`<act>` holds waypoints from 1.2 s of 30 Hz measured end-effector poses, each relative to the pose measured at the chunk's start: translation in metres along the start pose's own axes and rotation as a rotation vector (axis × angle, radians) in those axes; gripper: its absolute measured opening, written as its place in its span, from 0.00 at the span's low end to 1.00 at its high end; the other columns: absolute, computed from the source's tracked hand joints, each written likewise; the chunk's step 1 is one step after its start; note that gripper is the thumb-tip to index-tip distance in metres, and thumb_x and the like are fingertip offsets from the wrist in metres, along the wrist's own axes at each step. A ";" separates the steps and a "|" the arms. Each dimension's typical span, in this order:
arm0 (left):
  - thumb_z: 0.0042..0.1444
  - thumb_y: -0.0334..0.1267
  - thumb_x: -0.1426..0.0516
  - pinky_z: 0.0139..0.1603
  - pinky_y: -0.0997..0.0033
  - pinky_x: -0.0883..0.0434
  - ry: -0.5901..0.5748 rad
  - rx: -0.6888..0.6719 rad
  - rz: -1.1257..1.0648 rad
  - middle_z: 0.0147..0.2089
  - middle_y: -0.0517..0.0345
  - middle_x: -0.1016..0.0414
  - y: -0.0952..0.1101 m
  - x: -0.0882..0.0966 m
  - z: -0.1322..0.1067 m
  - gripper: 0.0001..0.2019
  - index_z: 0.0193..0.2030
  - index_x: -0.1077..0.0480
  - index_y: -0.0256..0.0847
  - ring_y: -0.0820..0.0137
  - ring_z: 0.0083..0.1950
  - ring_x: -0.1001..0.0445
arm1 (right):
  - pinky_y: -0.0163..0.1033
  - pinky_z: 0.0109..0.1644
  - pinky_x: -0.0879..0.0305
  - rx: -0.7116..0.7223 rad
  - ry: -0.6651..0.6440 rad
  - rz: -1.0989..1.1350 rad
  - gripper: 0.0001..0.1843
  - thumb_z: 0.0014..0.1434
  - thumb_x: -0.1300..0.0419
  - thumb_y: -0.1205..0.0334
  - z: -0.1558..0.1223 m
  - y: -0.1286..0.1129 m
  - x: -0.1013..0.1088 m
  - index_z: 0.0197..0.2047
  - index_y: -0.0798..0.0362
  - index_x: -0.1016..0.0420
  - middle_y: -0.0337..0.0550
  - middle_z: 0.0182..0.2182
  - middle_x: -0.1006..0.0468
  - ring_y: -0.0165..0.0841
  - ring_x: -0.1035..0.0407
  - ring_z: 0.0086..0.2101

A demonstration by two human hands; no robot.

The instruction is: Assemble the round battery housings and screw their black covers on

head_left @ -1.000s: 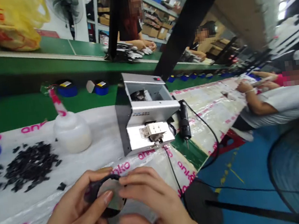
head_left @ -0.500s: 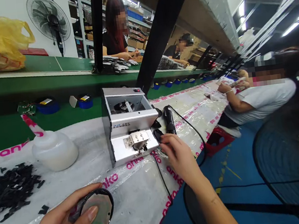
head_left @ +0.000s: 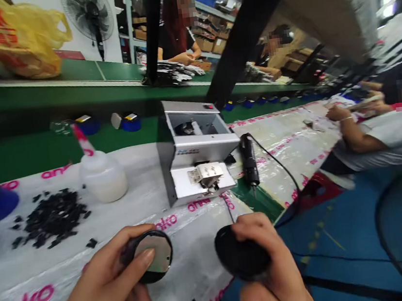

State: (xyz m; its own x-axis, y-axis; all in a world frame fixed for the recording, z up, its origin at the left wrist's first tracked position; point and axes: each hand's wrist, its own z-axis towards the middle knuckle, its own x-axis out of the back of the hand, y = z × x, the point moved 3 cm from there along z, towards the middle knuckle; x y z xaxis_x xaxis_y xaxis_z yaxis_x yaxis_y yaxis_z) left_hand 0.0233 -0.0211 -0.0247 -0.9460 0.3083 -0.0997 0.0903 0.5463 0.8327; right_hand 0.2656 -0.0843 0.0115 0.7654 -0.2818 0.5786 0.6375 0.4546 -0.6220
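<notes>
Right now, the person's left hand (head_left: 103, 284) grips a round black disc with a shiny silver face (head_left: 154, 253). Its fingers curl around the black edge, and the thumb lies across the silver face. The person's right hand (head_left: 271, 278) is closed on a second round black disc (head_left: 234, 254), with its fingers (head_left: 256, 229) wrapped over the top. The hands are apart, and both discs are over a white plastic sheet with pink letters (head_left: 196, 263).

Past the hands, a silver metal machine with an open top (head_left: 201, 150) sits on the sheet. Just beside it lies a black electric screwdriver (head_left: 249, 159) with a thin black cord. To the left, a heap of small black plastic pieces (head_left: 51, 217) lies near a round white plastic bottle (head_left: 104, 179). Behind them runs a long green bench (head_left: 40, 155), and a yellow plastic bag (head_left: 19, 41) sits farther back. Off to the right, a co-worker in a white shirt (head_left: 386, 137) leans over the same long table, with one hand (head_left: 337, 113) on it.
</notes>
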 end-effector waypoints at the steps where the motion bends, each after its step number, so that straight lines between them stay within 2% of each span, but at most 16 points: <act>1: 0.51 0.53 0.35 0.11 0.80 0.33 -0.027 -0.006 -0.011 0.25 0.62 0.23 0.001 0.000 0.000 0.29 0.56 0.33 0.42 0.70 0.17 0.25 | 0.38 0.43 0.26 0.028 -0.096 -0.016 0.25 0.66 0.42 0.42 0.002 -0.004 -0.011 0.58 0.50 0.32 0.46 0.41 0.32 0.36 0.31 0.41; 2: 0.54 0.51 0.36 0.12 0.81 0.33 -0.057 -0.010 -0.021 0.26 0.61 0.23 0.001 0.000 0.001 0.27 0.56 0.34 0.41 0.71 0.18 0.25 | 0.37 0.42 0.26 0.044 -0.162 -0.049 0.19 0.68 0.43 0.48 0.004 -0.007 -0.021 0.56 0.51 0.31 0.48 0.43 0.33 0.36 0.30 0.42; 4: 0.57 0.49 0.38 0.13 0.82 0.32 -0.104 -0.019 -0.033 0.30 0.59 0.22 0.000 0.001 0.002 0.24 0.56 0.34 0.41 0.72 0.18 0.24 | 0.38 0.44 0.24 0.038 -0.178 -0.155 0.12 0.68 0.41 0.58 0.006 -0.007 -0.040 0.52 0.53 0.28 0.53 0.51 0.34 0.36 0.29 0.44; 6: 0.58 0.49 0.39 0.12 0.82 0.33 -0.125 -0.033 -0.031 0.33 0.57 0.22 -0.001 0.002 0.002 0.22 0.55 0.35 0.41 0.73 0.19 0.25 | 0.43 0.47 0.22 0.009 -0.167 -0.267 0.12 0.66 0.39 0.60 0.005 -0.005 -0.054 0.51 0.54 0.27 0.58 0.60 0.39 0.39 0.27 0.46; 8: 0.59 0.49 0.40 0.12 0.83 0.34 -0.126 -0.047 -0.018 0.35 0.57 0.24 -0.002 0.002 0.001 0.21 0.54 0.35 0.40 0.75 0.19 0.26 | 0.49 0.52 0.22 -0.019 -0.222 -0.315 0.18 0.66 0.40 0.59 0.003 -0.005 -0.064 0.57 0.55 0.29 0.60 0.66 0.43 0.46 0.30 0.54; 11: 0.59 0.48 0.41 0.12 0.85 0.37 -0.116 -0.059 0.014 0.36 0.58 0.25 0.000 0.004 -0.002 0.18 0.51 0.35 0.41 0.78 0.19 0.28 | 0.50 0.60 0.29 -0.028 -0.402 -0.254 0.27 0.68 0.44 0.61 0.001 -0.015 -0.066 0.68 0.52 0.40 0.53 0.69 0.45 0.46 0.40 0.64; 13: 0.59 0.47 0.40 0.12 0.86 0.39 -0.091 -0.049 0.047 0.37 0.59 0.25 0.001 0.006 -0.003 0.16 0.49 0.36 0.42 0.78 0.20 0.28 | 0.44 0.61 0.30 -0.032 -0.499 -0.193 0.29 0.70 0.47 0.63 -0.001 -0.024 -0.063 0.72 0.46 0.45 0.46 0.70 0.44 0.42 0.39 0.64; 15: 0.59 0.46 0.41 0.11 0.87 0.40 -0.069 -0.034 0.083 0.37 0.60 0.25 0.002 0.007 -0.004 0.15 0.48 0.37 0.43 0.77 0.20 0.28 | 0.41 0.59 0.30 -0.084 -0.527 -0.134 0.30 0.70 0.48 0.64 -0.003 -0.028 -0.059 0.73 0.42 0.48 0.43 0.69 0.42 0.40 0.38 0.63; 18: 0.59 0.46 0.41 0.11 0.86 0.41 -0.072 -0.029 0.093 0.34 0.63 0.27 0.001 0.008 -0.004 0.13 0.45 0.37 0.44 0.77 0.20 0.29 | 0.46 0.61 0.31 -0.218 -0.496 0.000 0.32 0.71 0.48 0.62 -0.004 -0.022 -0.058 0.74 0.40 0.53 0.43 0.68 0.40 0.40 0.39 0.63; 20: 0.59 0.47 0.41 0.12 0.86 0.40 -0.082 -0.030 0.075 0.33 0.64 0.29 0.001 0.008 -0.004 0.13 0.45 0.38 0.45 0.77 0.19 0.30 | 0.51 0.64 0.35 -0.250 -0.504 0.066 0.33 0.70 0.44 0.59 -0.003 -0.015 -0.061 0.73 0.39 0.52 0.43 0.69 0.42 0.41 0.42 0.65; 22: 0.59 0.47 0.41 0.12 0.85 0.38 -0.085 -0.040 0.065 0.32 0.65 0.30 0.001 0.009 -0.005 0.14 0.45 0.38 0.45 0.76 0.20 0.29 | 0.53 0.65 0.37 -0.225 -0.533 0.091 0.33 0.68 0.41 0.56 0.000 -0.011 -0.064 0.72 0.38 0.48 0.42 0.68 0.40 0.41 0.42 0.65; 25: 0.60 0.48 0.41 0.12 0.84 0.38 -0.090 -0.046 0.075 0.32 0.65 0.29 0.001 0.010 -0.005 0.13 0.45 0.38 0.46 0.75 0.21 0.28 | 0.52 0.63 0.33 -0.211 -0.530 0.054 0.33 0.66 0.38 0.55 0.005 -0.011 -0.064 0.70 0.38 0.44 0.43 0.65 0.35 0.41 0.37 0.63; 29: 0.59 0.49 0.41 0.12 0.83 0.39 -0.086 -0.030 0.072 0.30 0.64 0.29 0.001 0.009 -0.007 0.15 0.47 0.36 0.46 0.74 0.20 0.29 | 0.50 0.63 0.32 -0.177 -0.489 0.073 0.35 0.63 0.34 0.59 0.005 -0.017 -0.066 0.69 0.40 0.42 0.44 0.64 0.32 0.41 0.35 0.61; 33: 0.60 0.47 0.42 0.13 0.84 0.46 -0.027 -0.047 0.108 0.23 0.69 0.34 0.002 0.010 -0.010 0.20 0.57 0.36 0.47 0.78 0.16 0.37 | 0.54 0.65 0.35 -0.179 -0.311 0.223 0.34 0.61 0.36 0.68 0.002 -0.019 -0.064 0.68 0.41 0.40 0.47 0.65 0.36 0.44 0.39 0.64; 36: 0.59 0.45 0.41 0.15 0.82 0.41 -0.065 -0.090 0.137 0.22 0.71 0.36 0.004 0.011 -0.010 0.15 0.52 0.31 0.46 0.79 0.15 0.39 | 0.57 0.62 0.32 -0.135 -0.174 0.379 0.34 0.60 0.38 0.75 0.002 -0.020 -0.060 0.66 0.43 0.38 0.51 0.65 0.38 0.48 0.39 0.63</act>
State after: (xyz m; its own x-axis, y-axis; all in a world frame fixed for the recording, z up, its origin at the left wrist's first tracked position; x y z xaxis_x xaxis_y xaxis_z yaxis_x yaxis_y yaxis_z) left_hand 0.0103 -0.0233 -0.0170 -0.9044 0.4265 -0.0147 0.1861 0.4252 0.8858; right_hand 0.2069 -0.0745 -0.0097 0.9286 0.0350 0.3695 0.3294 0.3810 -0.8639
